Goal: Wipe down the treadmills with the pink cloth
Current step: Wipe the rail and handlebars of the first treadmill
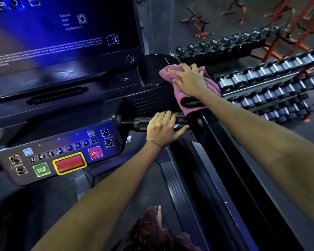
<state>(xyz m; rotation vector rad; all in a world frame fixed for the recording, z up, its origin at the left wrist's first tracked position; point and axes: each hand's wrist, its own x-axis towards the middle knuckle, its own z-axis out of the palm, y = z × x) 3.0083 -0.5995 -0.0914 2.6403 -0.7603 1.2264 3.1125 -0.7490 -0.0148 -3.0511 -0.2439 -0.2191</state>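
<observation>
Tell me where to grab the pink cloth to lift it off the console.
Pinch the pink cloth at its hanging lower end, coming from the right side. That part drapes free over the console's edge, while the right hand presses the upper part flat, leaving little to pinch there.

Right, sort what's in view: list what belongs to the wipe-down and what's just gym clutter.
Part of the job:
- pink cloth, pressed flat under the right hand
- treadmill console, including the screen
- handlebar grip, held by the left hand

Just lying about:
- dumbbell rack beside the treadmill
- red benches farther back
</observation>
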